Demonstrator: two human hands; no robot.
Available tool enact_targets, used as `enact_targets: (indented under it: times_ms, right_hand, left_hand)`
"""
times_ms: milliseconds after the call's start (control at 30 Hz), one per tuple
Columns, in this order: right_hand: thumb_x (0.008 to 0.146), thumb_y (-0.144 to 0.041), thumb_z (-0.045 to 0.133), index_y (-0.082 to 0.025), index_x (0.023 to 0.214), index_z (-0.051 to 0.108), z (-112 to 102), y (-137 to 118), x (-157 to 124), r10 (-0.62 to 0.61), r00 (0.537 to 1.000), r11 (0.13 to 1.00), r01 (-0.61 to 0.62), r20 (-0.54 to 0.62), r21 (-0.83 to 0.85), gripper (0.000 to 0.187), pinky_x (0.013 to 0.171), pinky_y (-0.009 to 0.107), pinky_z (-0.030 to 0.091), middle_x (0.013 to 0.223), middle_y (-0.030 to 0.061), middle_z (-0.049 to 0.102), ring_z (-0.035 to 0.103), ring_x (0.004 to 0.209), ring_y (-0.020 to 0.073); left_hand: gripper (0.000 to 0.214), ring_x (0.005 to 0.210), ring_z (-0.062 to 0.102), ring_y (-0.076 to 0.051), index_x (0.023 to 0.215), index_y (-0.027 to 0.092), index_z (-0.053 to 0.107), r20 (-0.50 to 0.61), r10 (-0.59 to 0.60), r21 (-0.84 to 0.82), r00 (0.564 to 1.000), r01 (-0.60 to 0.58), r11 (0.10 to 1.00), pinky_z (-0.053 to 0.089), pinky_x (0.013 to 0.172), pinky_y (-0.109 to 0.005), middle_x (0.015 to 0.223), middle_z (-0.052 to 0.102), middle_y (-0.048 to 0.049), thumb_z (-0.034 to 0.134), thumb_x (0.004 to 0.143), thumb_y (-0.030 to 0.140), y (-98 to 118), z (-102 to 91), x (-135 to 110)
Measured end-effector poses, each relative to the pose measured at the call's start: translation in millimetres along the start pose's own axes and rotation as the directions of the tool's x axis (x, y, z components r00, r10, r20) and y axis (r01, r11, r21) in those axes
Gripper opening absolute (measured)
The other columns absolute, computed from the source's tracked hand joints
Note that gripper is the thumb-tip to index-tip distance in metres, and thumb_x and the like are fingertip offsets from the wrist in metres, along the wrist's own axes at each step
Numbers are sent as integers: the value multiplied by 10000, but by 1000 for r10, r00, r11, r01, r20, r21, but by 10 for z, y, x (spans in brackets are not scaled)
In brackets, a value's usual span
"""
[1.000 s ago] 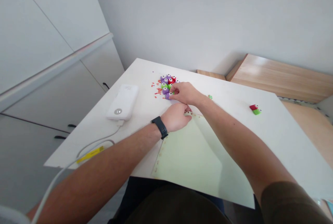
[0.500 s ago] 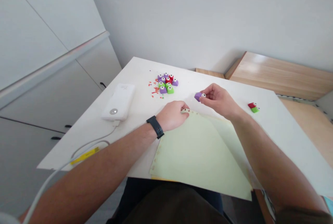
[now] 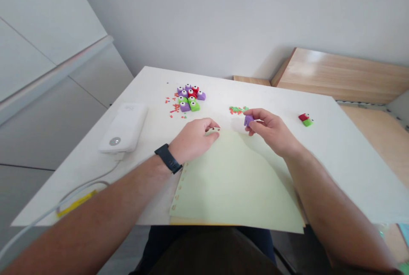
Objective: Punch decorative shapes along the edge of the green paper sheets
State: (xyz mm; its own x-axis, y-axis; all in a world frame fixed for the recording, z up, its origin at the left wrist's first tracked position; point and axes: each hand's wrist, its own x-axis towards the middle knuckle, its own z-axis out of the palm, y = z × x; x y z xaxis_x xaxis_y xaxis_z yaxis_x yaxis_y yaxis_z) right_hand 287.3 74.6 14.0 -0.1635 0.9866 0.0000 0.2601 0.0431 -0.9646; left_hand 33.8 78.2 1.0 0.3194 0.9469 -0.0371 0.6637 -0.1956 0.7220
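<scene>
Between the thumb and fingers of my right hand [image 3: 271, 132] is a small purple paper punch [image 3: 248, 121], held just above the far edge of the paper. Its slotted side shows, and its eye-shaped button is hidden. My left hand [image 3: 193, 140] pinches the top left corner of a pale green sheet of paper [image 3: 236, 181]. Small shaped holes run along the sheet's left edge and at that corner. Beyond my hands lies a little heap of red and green paper cut-outs [image 3: 236, 110].
A cluster of purple, red and green punches [image 3: 191, 99] stands at the back left, beside scattered red bits [image 3: 175, 108]. Two more punches [image 3: 305, 119] sit at the right. A white power bank [image 3: 124, 128] with a cable and a yellow strip [image 3: 76, 203] lie left.
The purple punch has turned in my right hand, so its eye no longer shows. The paper cut-outs have come into view. My left hand keeps hold of the paper's corner.
</scene>
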Motion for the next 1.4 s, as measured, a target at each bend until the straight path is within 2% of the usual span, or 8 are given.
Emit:
enact_targets:
  times_ms: [167, 300, 400, 533, 867, 1067, 1167, 1400]
  right_hand:
    - [834, -244, 738, -210, 1183, 648, 13, 34, -2, 26, 998, 996, -30, 52, 84, 362, 834, 363, 522, 1053, 26, 690, 665, 840, 150]
    - [848, -280, 751, -203, 1192, 646, 13, 66, 1, 25, 997, 995, -31, 70, 96, 368, 865, 397, 532, 1067, 44, 709, 686, 862, 167]
    - [808, -301, 800, -197, 1148, 643, 15, 54, 5, 24, 997, 991, -33, 69, 129, 388, 780, 374, 544, 1046, 47, 706, 687, 851, 177]
    - [748, -290, 853, -196, 1103, 634, 5, 37, 4, 28, 998, 990, -37, 64, 137, 427, 626, 295, 473, 964, 22, 686, 627, 765, 144]
    - [836, -320, 783, -236, 1185, 648, -10, 145, 4, -18, 993, 999, 14, 114, 36, 384, 735, 319, 478, 1036, 24, 695, 607, 827, 146]
    - [882, -371, 731, -226, 1194, 692, -3, 54, -26, -50, 993, 973, 72, 107, -219, 346, 749, 338, 484, 1003, 40, 718, 619, 855, 174]
    - [874, -391, 735, -215, 1201, 697, -4, 9, -38, -46, 993, 953, 76, 109, -293, 373, 757, 341, 487, 1009, 48, 733, 630, 875, 186]
    - [889, -369, 707, -228, 1242, 669, 8, 17, -43, -28, 979, 943, 93, 200, -320, 382, 802, 366, 497, 1110, 62, 746, 652, 943, 212]
  left_hand:
    - [289, 923, 698, -226, 1078, 216, 728, -4, 15, 24, 1000, -15, 1000, 481, 796, -335, 1015, 773, -24, 583, 893, 385, 1, 6, -14]
    - [277, 918, 700, -217, 1072, 219, 726, 4, 22, 11, 1000, -22, 1000, 481, 799, -331, 1018, 772, -14, 584, 896, 380, 1, 6, -15]
    - [276, 941, 700, -221, 1068, 219, 726, 2, 25, 14, 1000, -25, 1000, 482, 814, -334, 1032, 771, -18, 582, 899, 382, -2, 11, -10]
    - [282, 963, 699, -227, 1077, 221, 727, -4, 27, 14, 1000, -27, 1000, 484, 832, -339, 1047, 770, -24, 586, 898, 388, -10, 17, -7]
    - [250, 862, 691, -200, 1043, 224, 722, -8, 32, -33, 999, -32, 999, 477, 763, -323, 978, 767, 6, 596, 894, 380, 34, -3, -40]
    - [262, 891, 686, -210, 1057, 221, 726, -8, 40, -19, 999, -40, 999, 474, 787, -325, 1003, 768, -5, 591, 897, 378, 48, 0, -35]
    - [258, 884, 687, -207, 1054, 222, 723, -8, 40, -27, 999, -41, 999, 476, 780, -320, 1002, 769, -3, 590, 899, 379, 50, -1, -38]
    - [275, 877, 689, -214, 1068, 229, 725, -17, 46, -24, 999, -47, 999, 493, 792, -326, 1003, 777, -7, 584, 905, 400, 52, -9, -50]
